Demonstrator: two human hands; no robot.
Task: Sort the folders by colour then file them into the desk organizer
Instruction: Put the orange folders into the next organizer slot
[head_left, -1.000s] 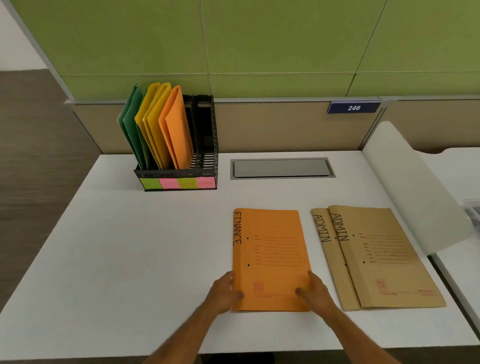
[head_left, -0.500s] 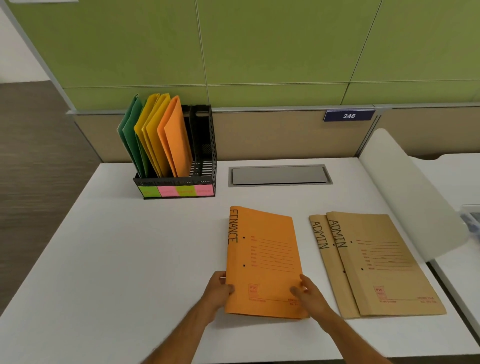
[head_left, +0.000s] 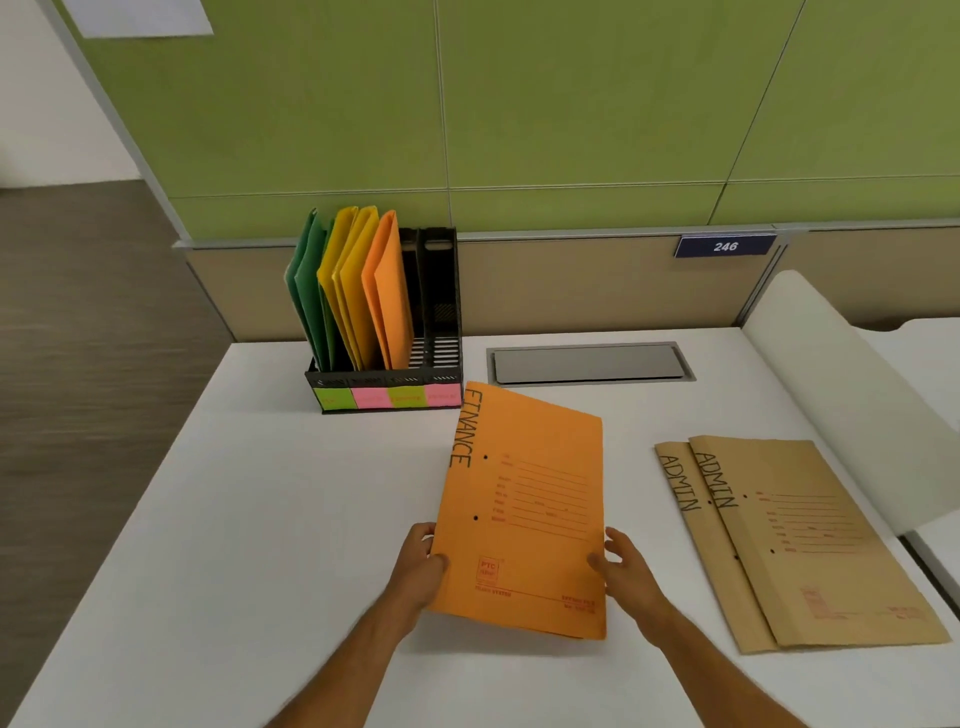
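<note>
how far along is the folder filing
Done: green, yellow and one orange folder stand in the organizer. In hand: both hands, left and right, hold the FINANCE folder by its side edges. Left: two ADMIN folders lie on the desk.

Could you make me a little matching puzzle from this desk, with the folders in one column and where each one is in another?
Things:
1. FINANCE folder
2. ADMIN folders
3. green folders
4. yellow folders

Places:
A. flat on the desk, overlapping
B. leftmost in the desk organizer
C. held in both hands
D. between green and orange in the organizer

Pairs: 1-C, 2-A, 3-B, 4-D
</note>
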